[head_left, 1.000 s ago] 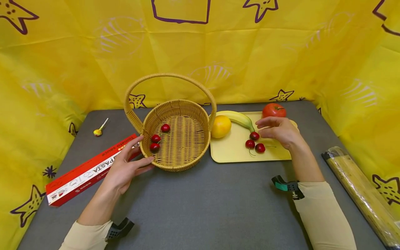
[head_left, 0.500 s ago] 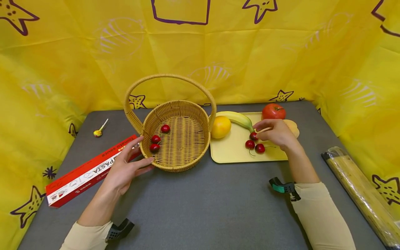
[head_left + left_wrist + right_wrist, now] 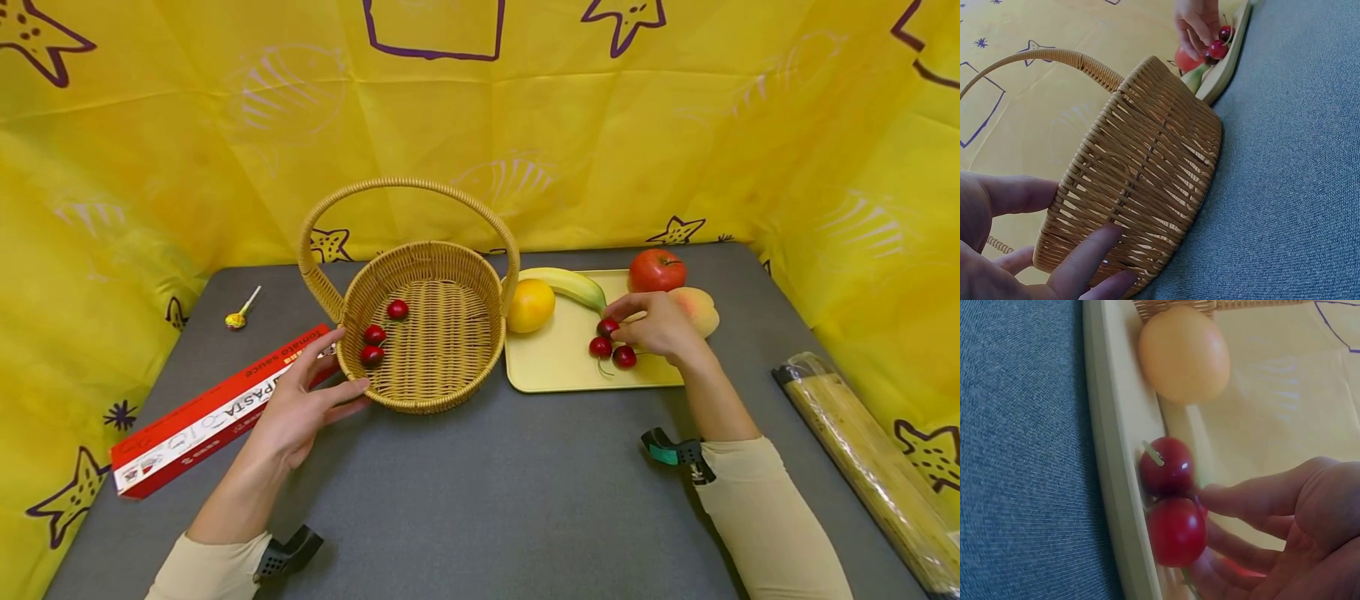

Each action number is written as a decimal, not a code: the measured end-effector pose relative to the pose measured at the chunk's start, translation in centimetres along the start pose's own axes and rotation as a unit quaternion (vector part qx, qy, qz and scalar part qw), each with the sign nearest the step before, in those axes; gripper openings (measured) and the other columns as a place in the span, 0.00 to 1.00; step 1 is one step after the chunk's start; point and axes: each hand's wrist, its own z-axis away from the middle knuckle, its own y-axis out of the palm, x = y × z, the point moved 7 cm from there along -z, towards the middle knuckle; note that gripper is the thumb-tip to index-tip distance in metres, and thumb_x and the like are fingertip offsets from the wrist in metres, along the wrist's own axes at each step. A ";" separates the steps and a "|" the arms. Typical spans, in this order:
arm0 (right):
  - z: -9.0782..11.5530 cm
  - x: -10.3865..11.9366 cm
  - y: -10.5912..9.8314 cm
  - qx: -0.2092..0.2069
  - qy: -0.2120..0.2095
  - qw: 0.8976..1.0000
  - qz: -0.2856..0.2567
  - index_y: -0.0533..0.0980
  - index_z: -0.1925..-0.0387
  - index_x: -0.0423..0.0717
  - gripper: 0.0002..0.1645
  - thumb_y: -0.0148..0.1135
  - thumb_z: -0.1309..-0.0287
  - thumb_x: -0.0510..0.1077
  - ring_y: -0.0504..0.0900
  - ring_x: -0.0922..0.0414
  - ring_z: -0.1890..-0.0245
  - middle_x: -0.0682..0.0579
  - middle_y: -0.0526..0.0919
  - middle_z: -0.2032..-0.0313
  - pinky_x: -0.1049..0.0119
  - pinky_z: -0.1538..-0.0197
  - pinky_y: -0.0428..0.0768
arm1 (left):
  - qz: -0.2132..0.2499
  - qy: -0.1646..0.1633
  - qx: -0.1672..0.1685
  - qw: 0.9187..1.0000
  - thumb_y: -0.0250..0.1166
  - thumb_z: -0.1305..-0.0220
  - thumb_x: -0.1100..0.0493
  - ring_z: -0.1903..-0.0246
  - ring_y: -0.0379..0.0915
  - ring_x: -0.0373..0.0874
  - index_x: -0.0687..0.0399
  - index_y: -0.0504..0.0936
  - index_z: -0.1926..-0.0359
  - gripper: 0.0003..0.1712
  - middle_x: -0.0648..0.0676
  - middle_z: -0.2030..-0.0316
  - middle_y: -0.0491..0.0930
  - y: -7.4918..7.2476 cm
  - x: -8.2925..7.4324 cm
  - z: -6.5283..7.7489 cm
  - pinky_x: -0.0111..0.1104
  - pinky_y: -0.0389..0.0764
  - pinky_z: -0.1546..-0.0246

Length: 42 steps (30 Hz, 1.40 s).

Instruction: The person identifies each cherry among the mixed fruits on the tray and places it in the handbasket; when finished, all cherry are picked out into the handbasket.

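A wicker basket (image 3: 422,404) with a tall handle holds 3 cherries (image 3: 397,309) along its left side. My left hand (image 3: 296,408) touches the basket's left rim and outer wall with spread, fairly straight fingers. On a pale yellow tray (image 3: 555,367), my right hand (image 3: 656,325) pinches a dark red cherry (image 3: 608,327) between thumb and fingers. In the right wrist view, that cherry is mostly hidden behind 2 others, a stemmed cherry (image 3: 1167,467) and a brighter one (image 3: 1177,532). A banana (image 3: 573,285) ends just behind them.
An orange-yellow fruit (image 3: 531,306), a tomato-like red fruit (image 3: 657,271) and a peach (image 3: 696,310) also lie on the tray. A red pasta box (image 3: 217,408) and a lollipop (image 3: 237,318) are at left. A bag of spaghetti (image 3: 862,467) lies along the right edge.
My right hand has moved left and slightly down, closing its thumb and fingers around the rearmost cherry. The peach now shows more fully. My left hand and the basket stay put.
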 end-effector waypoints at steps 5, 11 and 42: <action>-0.1 -0.1 0.1 -0.004 -0.005 1.000 0.019 0.80 0.53 0.41 0.19 0.68 0.51 0.34 0.73 0.47 0.60 0.41 0.80 0.56 0.67 0.70 0.74 | -0.001 0.001 -0.001 1.000 0.69 0.41 0.64 0.49 0.77 0.55 0.43 0.53 0.26 0.48 0.65 0.33 0.53 0.1 -0.1 0.0 0.48 0.80 0.53; -0.3 -0.2 0.3 0.000 0.000 1.000 0.021 0.80 0.54 0.42 0.20 0.69 0.52 0.35 0.72 0.47 0.61 0.41 0.79 0.57 0.67 0.72 0.73 | 0.002 0.002 0.000 1.000 0.69 0.41 0.65 0.49 0.77 0.55 0.43 0.53 0.26 0.48 0.65 0.33 0.53 0.1 -0.1 0.0 0.48 0.80 0.52; 0.5 0.9 -0.6 -0.018 -0.012 0.999 -0.026 0.79 0.52 0.40 0.20 0.68 0.50 0.34 0.80 0.46 0.61 0.41 0.80 0.53 0.60 0.60 0.83 | 0.008 0.000 0.000 1.000 0.69 0.42 0.65 0.50 0.78 0.55 0.43 0.53 0.26 0.48 0.66 0.34 0.53 0.0 0.0 0.0 0.49 0.80 0.53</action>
